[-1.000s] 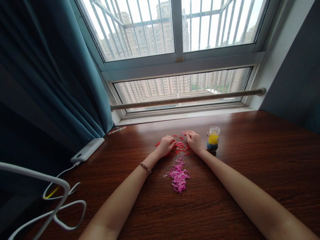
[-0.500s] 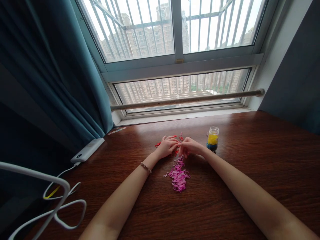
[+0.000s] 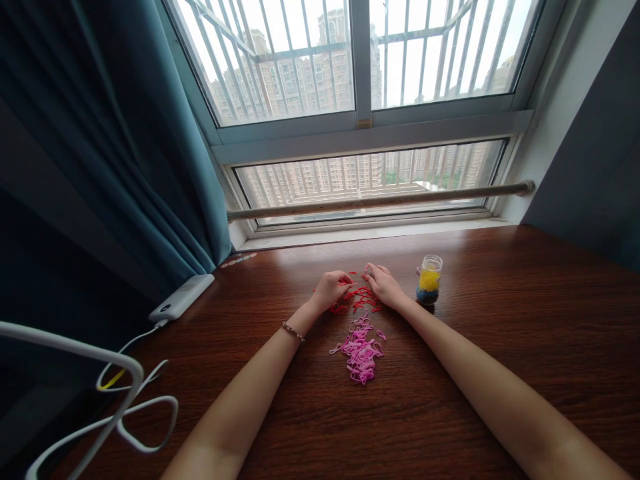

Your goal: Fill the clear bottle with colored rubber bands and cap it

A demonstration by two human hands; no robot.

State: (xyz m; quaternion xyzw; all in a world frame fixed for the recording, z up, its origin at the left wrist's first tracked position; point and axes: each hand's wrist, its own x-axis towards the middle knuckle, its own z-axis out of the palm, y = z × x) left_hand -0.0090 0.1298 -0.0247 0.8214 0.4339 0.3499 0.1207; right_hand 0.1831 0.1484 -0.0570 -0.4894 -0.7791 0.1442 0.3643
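Observation:
On the table, a loose pile of small pink loop-shaped plastic pieces (image 3: 362,360) lies nearest me; they look like stitch markers. Just beyond it are scattered red plastic pieces (image 3: 364,297) of a similar kind. My left hand (image 3: 332,289) rests at the left side of the red pieces, its fingers curled together; red shows at the fingertips, but what they grip is unclear. Opposite it, my right hand (image 3: 385,285) lies with fingers stretched forward, the tips touching a few small pieces at the far side of the red group.
To the right of my right hand stands a clear jar (image 3: 429,280) with yellow and dark blue contents. A white power bank (image 3: 183,297) with a white cable lies at the left by the curtain (image 3: 200,200). The window sill (image 3: 375,237) borders the table's far edge.
My right hand has moved away from my left, outward and to the far side, and its fingers have straightened. My left hand has curled its fingers, and more red pieces show between the hands.

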